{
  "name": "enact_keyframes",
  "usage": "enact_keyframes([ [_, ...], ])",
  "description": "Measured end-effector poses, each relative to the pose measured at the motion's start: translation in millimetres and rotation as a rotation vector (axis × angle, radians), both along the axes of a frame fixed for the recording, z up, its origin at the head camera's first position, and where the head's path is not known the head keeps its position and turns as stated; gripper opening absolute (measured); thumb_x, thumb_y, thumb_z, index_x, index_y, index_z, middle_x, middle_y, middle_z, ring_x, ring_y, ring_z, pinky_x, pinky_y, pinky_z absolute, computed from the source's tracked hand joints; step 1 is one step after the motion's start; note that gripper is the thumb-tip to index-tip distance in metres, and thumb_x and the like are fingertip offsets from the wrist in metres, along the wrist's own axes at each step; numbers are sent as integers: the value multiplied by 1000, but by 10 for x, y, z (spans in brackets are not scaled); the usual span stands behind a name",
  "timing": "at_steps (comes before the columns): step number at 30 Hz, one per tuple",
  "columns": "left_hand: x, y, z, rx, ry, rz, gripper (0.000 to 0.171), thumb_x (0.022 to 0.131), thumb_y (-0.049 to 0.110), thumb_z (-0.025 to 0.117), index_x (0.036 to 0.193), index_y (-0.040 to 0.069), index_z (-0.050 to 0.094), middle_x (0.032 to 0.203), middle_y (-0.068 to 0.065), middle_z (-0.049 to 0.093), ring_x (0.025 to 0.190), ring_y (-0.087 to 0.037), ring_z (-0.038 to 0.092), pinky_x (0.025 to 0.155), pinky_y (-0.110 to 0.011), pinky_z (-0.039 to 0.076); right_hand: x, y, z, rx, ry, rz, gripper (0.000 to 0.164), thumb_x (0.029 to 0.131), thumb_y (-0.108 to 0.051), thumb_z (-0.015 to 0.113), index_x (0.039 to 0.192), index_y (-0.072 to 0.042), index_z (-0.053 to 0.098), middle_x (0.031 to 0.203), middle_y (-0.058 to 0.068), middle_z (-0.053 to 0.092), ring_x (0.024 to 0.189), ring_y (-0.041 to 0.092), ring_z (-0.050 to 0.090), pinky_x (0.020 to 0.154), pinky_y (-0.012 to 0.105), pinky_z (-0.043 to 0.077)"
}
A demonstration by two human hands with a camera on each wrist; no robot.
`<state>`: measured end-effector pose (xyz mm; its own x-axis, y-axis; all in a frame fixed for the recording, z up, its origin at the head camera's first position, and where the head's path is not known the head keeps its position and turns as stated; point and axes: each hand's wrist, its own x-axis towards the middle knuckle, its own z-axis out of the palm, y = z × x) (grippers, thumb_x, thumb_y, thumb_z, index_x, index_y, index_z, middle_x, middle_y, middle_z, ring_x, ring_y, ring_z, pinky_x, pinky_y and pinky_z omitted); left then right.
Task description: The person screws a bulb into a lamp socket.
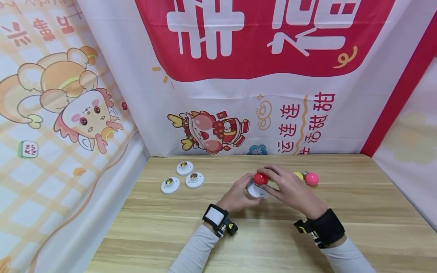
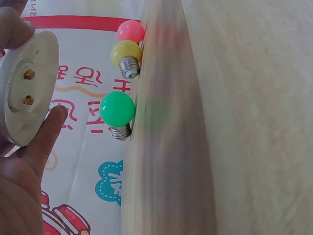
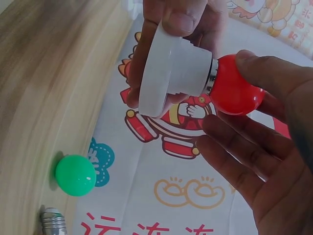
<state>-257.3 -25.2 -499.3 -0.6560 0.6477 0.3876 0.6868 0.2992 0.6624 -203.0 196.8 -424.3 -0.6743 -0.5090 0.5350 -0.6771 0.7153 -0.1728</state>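
My left hand (image 1: 238,195) grips a white lamp socket (image 3: 188,66) by its round base, lifted off the table. The socket's underside (image 2: 41,105), with two brass screws, shows in the left wrist view. A red light bulb (image 3: 235,85) sits at the mouth of the socket, a thin strip of its metal cap showing. My right hand (image 1: 293,191) holds this bulb, the thumb pressed on the red globe and fingers around its far side. How deep the cap sits inside the socket is hidden.
Three more white sockets (image 1: 184,168) stand at the left on the wooden table (image 1: 153,227). Beyond my right hand lie a green bulb (image 2: 117,108), a yellow bulb (image 2: 125,52) and a pink bulb (image 1: 312,179). A printed cloth (image 1: 136,76) hangs behind the table.
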Motion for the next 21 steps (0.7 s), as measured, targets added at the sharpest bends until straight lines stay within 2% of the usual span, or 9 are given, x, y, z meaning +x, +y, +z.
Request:
enact_keyframes([
  [8, -24, -12, -11, -8, -61, 15, 79, 90, 25, 88, 157, 21, 47, 155, 0, 55, 142, -14, 56, 120, -31, 49, -6, -12, -17, 5, 24, -8, 61, 86, -21, 91, 141, -10, 66, 132, 13, 69, 112, 29, 74, 90, 45, 67],
  [16, -37, -25, -13, -6, -31, 10, 78, 88, 23, 90, 154, 19, 50, 153, 0, 56, 141, -14, 56, 120, -31, 48, -8, -14, -23, -4, 45, 1, 60, 84, -22, 92, 138, -9, 67, 130, 13, 70, 112, 29, 74, 91, 45, 67],
  [21, -40, -32, -5, 0, -14, -3, 78, 88, 21, 89, 155, 18, 50, 153, -1, 58, 140, -14, 58, 119, -30, 49, -17, -10, -6, -28, 24, 22, 61, 85, -22, 91, 139, -9, 66, 135, 14, 68, 119, 31, 72, 96, 48, 65],
])
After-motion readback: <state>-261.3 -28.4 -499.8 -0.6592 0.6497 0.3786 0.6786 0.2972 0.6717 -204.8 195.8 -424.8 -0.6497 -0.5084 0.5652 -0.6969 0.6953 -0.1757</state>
